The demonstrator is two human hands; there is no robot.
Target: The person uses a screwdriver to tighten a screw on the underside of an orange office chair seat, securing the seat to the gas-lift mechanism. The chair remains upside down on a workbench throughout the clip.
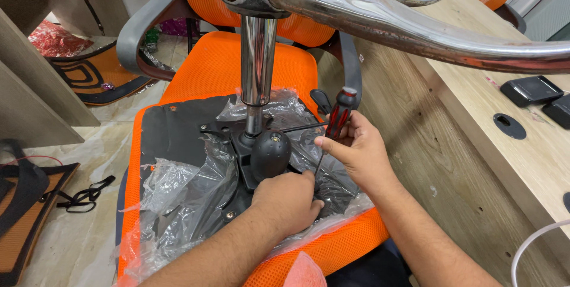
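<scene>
Under the rusted chrome star base (380,10), an orange office chair (219,67) lies upside down, its black mechanism plate (237,144) already set on the seat underside with one screw head (229,215) visible near the front. Fastening looks partly done: the right hand (356,150) grips a red-and-black screwdriver (339,113), tip down by the plate's right edge, while the left hand (288,199) closes over the plate's lower part. Clear plastic wrapping (178,204) remains crumpled around the plate. Two flat black boxes (530,90) lie on the desk.
</scene>
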